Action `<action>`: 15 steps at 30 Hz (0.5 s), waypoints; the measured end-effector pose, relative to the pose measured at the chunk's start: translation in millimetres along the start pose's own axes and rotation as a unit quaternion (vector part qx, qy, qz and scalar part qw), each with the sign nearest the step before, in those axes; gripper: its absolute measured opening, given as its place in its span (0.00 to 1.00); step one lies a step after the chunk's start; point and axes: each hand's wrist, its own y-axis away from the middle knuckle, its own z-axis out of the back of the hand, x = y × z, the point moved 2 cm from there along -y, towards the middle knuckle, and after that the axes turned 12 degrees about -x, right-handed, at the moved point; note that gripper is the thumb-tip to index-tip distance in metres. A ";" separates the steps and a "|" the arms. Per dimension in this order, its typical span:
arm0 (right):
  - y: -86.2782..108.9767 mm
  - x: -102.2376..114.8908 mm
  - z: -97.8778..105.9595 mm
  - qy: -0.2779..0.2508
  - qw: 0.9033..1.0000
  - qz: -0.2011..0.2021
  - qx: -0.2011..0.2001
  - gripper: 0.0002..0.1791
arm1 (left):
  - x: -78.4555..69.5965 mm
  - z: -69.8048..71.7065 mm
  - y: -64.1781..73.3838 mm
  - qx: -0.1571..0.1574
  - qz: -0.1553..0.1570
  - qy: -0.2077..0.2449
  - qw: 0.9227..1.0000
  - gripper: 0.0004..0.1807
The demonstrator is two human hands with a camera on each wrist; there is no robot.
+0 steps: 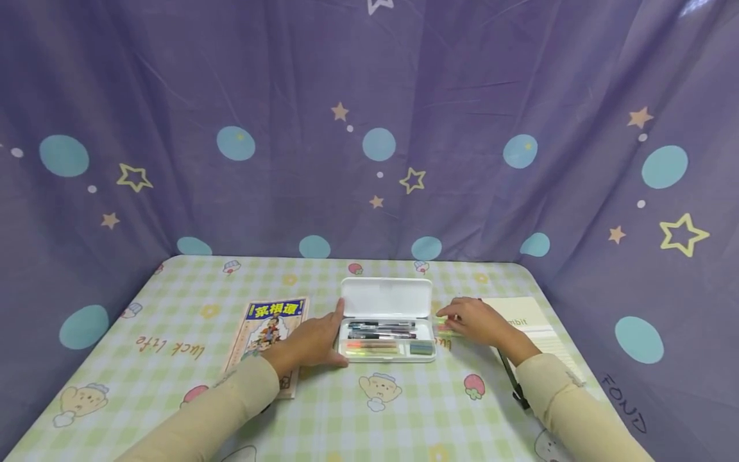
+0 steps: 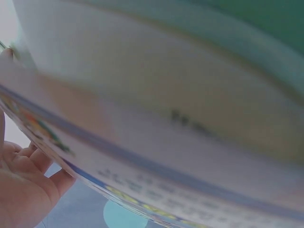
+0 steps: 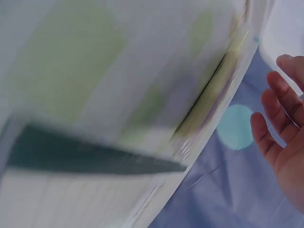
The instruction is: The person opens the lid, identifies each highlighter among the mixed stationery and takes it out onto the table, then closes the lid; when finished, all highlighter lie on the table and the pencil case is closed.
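Note:
A white pencil case (image 1: 387, 297) lies with its lid raised at the middle of the table. Several pens (image 1: 381, 326) are in its back compartment. Its front holds bright strips (image 1: 372, 348) and a small blue-green block (image 1: 421, 348). My left hand (image 1: 314, 340) rests against the case's left side, thumb and forefinger spread along it. To the right of the case, my right hand (image 1: 476, 321) hovers by a clear packet with neon colours (image 1: 443, 328), partly hidden by the fingers. In the right wrist view its fingers (image 3: 275, 109) are loosely bent, holding nothing.
A comic-covered book (image 1: 280, 309) lies under the left forearm. On the right, an open notebook (image 1: 519, 308) with lined paper lies beneath the right wrist, a dark strap (image 1: 510, 378) along its edge. Purple curtain (image 1: 381, 77) surrounds the checked tablecloth (image 1: 427, 417).

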 end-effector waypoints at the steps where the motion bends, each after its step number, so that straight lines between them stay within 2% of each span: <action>1: -2.1 3.4 -1.2 -0.003 1.000 0.002 0.002 0.11 | -0.3 0.3 -0.1 0.000 0.000 0.001 1.000 0.75; 10: -11.1 31.2 -10.5 -0.010 0.999 0.015 0.027 0.13 | -1.5 -2.6 -1.3 -0.007 -0.004 -0.002 1.000 0.76; 15: -16.0 44.1 -20.0 -0.015 0.999 0.040 0.034 0.12 | -2.3 0.6 -0.1 -0.007 0.001 -0.003 1.000 0.76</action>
